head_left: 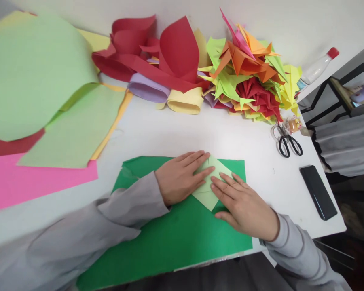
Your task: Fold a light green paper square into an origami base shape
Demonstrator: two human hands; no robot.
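Two hands down flat at lower centre of the frame: the left hand (178, 178) and the right hand (242, 204) both lie open, fingers stretched, gripping nothing, pressing on the light green folded paper (204, 196). That piece sits diamond-wise between them on the dark green sheet (185, 238), corners pointing up and down the frame, left fingers over its upper-left side, right fingers over its lower-right, neither hand nearer. Scissors (286, 143) and a phone (318, 192) lie well apart at right.
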